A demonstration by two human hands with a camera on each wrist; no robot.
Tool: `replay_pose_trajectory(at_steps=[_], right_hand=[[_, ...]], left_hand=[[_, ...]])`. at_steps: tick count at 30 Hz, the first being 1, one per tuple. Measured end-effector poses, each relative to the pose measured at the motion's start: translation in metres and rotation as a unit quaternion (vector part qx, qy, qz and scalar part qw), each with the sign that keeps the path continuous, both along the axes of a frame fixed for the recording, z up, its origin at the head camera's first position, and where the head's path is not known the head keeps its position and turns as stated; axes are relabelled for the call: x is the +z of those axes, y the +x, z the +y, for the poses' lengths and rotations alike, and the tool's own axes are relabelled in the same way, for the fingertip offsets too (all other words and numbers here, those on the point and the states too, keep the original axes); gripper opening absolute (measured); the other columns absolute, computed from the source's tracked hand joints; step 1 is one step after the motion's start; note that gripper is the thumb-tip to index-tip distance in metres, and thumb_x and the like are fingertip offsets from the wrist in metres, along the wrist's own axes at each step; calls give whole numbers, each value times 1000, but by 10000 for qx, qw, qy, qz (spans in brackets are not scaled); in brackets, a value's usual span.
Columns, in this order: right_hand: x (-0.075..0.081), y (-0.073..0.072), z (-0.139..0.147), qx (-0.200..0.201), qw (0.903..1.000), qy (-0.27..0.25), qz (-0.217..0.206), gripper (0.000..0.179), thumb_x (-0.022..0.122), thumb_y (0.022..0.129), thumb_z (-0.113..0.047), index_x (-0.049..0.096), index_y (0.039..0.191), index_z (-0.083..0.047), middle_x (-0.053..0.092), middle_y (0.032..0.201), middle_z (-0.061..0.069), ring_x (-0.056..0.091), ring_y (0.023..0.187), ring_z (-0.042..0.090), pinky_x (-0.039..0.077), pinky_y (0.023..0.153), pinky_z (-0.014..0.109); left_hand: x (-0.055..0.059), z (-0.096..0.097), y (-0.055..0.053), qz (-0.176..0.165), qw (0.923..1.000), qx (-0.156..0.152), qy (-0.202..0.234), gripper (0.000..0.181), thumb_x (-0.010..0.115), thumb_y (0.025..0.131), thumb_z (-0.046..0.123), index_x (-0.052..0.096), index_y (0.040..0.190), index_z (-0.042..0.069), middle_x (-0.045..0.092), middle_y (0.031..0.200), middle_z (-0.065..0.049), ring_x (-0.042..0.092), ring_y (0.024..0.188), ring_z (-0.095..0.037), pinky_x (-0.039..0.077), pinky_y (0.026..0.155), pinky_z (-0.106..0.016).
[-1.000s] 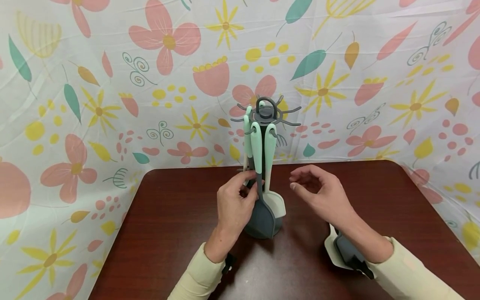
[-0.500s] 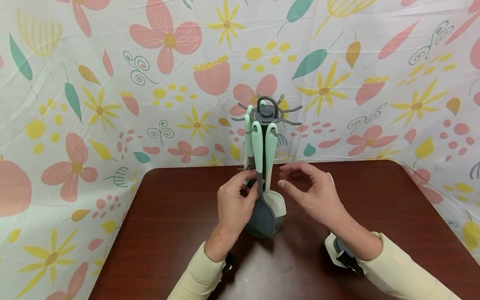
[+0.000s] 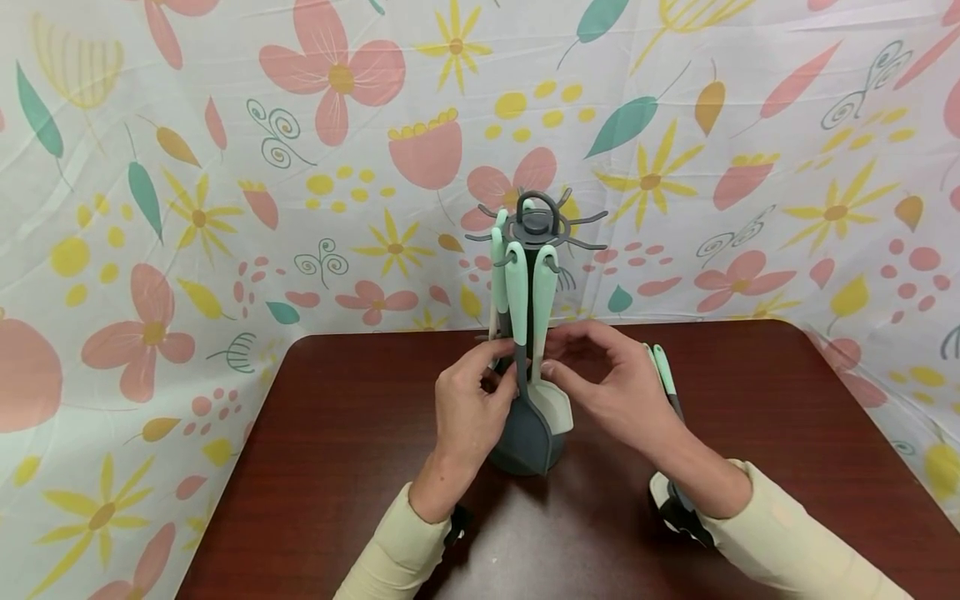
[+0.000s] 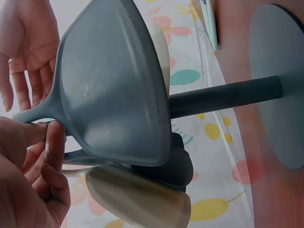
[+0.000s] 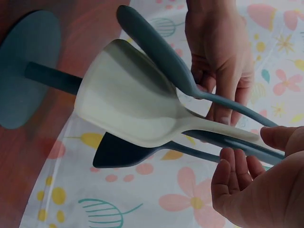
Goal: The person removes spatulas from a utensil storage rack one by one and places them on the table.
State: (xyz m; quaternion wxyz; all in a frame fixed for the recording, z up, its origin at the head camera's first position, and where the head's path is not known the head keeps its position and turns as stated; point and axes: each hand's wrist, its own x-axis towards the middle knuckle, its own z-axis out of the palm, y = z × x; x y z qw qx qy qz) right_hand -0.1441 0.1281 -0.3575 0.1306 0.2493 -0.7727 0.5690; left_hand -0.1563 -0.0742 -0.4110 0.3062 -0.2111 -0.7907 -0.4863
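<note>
A dark grey utensil stand (image 3: 536,223) with hooks round its top holds several mint-handled utensils. In the head view, my left hand (image 3: 471,408) pinches the neck of the grey turner (image 3: 525,429) hanging at the front. The left wrist view shows its broad grey blade (image 4: 114,85) beside the thumb and fingers. My right hand (image 3: 611,379) is at the shaft of the cream turner (image 3: 552,404), thumb and fingers apart on its right side. In the right wrist view, the cream blade (image 5: 128,95) hangs with the right fingertips close to its shaft.
More mint-handled utensils (image 3: 664,371) lie on the brown table (image 3: 360,433) at the right, partly hidden under my right forearm. The stand's round base (image 4: 280,85) rests on the table. A floral cloth (image 3: 225,208) hangs behind.
My right hand has moved left, from beside the stand to the cream turner's shaft. The mint handles on the table have come into view behind it. My left hand stays in place.
</note>
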Motion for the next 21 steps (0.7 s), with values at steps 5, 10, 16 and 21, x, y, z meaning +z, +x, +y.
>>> replay_pose_trajectory(at_steps=[5, 10, 16, 21], right_hand=[[2, 1, -5, 53, 9999, -44, 135, 36, 82, 91, 0, 72, 121, -17, 73, 111, -1, 73, 96, 20, 61, 84, 27], [2, 1, -8, 8, 9998, -56, 211, 33, 81, 91, 2, 72, 118, -15, 72, 106, 0, 72, 91, 20, 60, 79, 26], [1, 0, -11, -47, 9995, -81, 290, 28, 80, 92, 3, 71, 114, -12, 71, 103, 1, 71, 87, 20, 60, 76, 27], [2, 0, -13, -142, 9993, -27, 331, 25, 79, 93, 2, 71, 111, -14, 71, 102, -1, 72, 87, 19, 60, 76, 27]], left_hand=[[1, 0, 0, -45, 10000, -6, -19, 18, 76, 101, 14, 77, 119, 16, 78, 108, 2, 66, 66, -7, 56, 62, -21], [0, 0, -1, -5, 10000, -9, -9, 19, 76, 100, 14, 77, 119, 15, 79, 108, 0, 66, 66, -7, 56, 61, -21], [-1, 1, -1, 32, 10000, 8, -5, 20, 77, 100, 13, 78, 119, 15, 79, 108, 0, 66, 65, -8, 56, 60, -22], [-1, 0, -1, 49, 10000, 9, -1, 21, 77, 99, 9, 78, 119, 15, 79, 108, 0, 66, 65, -8, 55, 60, -22]])
